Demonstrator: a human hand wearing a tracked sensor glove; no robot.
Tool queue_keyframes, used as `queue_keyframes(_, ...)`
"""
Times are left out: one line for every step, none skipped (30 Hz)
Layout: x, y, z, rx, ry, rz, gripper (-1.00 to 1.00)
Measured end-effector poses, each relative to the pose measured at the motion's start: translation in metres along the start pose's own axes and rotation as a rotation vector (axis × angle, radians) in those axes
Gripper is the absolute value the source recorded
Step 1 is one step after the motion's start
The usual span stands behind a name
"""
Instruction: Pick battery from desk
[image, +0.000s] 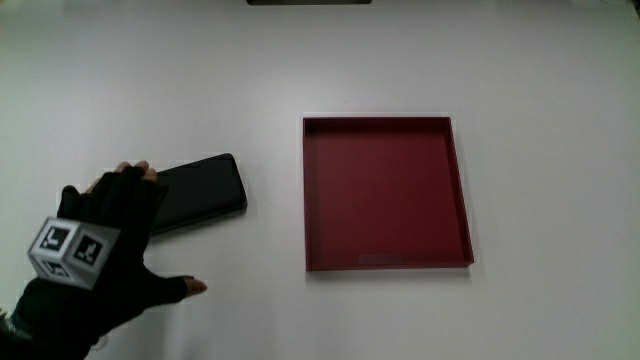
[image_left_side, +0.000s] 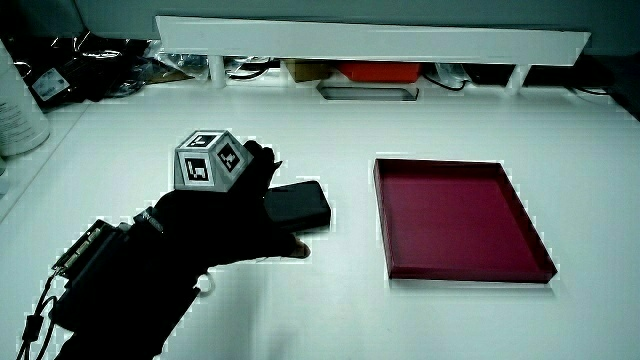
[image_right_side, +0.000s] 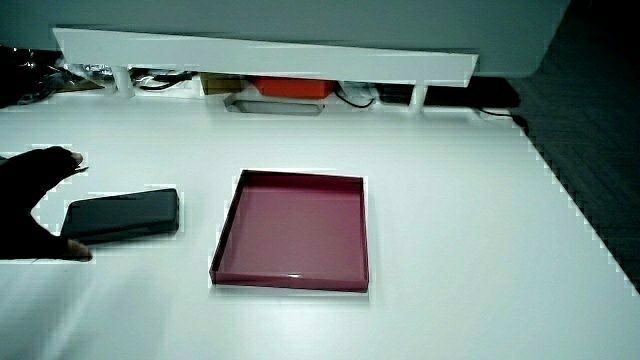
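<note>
Reaching in, the hand (image: 100, 245) is at the approach step: it hovers over the end of the battery (image: 200, 192) nearest the person, fingers (image: 130, 175) spread wide and thumb (image: 185, 288) stuck out apart from them, holding nothing. The battery, a flat dark slab, lies on the desk (image: 520, 80) beside the red tray (image: 455, 190), a strip of bare desk between them. In a side view the open span between thumb and fingers (image_right_side: 55, 160) faces the battery's (image_right_side: 125, 215) short end. No grip has been made yet, judging by that gap. Next would come lowering the hand, setting thumb and fingers on the slab's two long edges, closing firmly, then lifting straight up, since such a thin flat thing offers little edge to catch.
</note>
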Motion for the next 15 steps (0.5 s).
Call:
queue_keyframes(-0.018,0.013,-0.012,0.058,0.105,-0.037,0.0)
queue_keyframes(-0.019,0.018,-0.011,0.041,0.089,-0.035,0.0)
queue_keyframes(-0.019,0.023,-0.009,0.024,0.073,-0.032,0.0)
queue_keyframes(-0.019,0.028,-0.008,0.007,0.058,-0.03,0.0)
queue_keyframes(-0.023,0.035,-0.01,-0.013,0.047,-0.013,0.0)
queue_keyframes(-0.026,0.04,-0.01,-0.034,0.038,-0.019,0.0)
queue_keyframes(-0.025,0.044,-0.009,-0.035,0.031,0.002,0.0)
queue_keyframes(-0.026,0.048,-0.008,-0.049,0.022,0.008,0.0)
queue_keyframes(-0.029,0.053,-0.009,-0.063,0.021,0.008,0.0)
queue_keyframes(-0.03,0.057,-0.009,-0.08,-0.015,0.013,0.0)
queue_keyframes(-0.033,0.062,-0.012,-0.073,0.005,0.032,0.0)
queue_keyframes(-0.035,0.067,-0.013,-0.084,-0.002,0.033,0.0)
queue_keyframes(-0.037,0.072,-0.015,-0.113,-0.02,0.035,0.0)
queue_keyframes(-0.037,0.077,-0.016,-0.13,-0.026,0.045,0.0)
queue_keyframes(-0.033,0.079,-0.012,-0.134,-0.015,0.055,0.0)
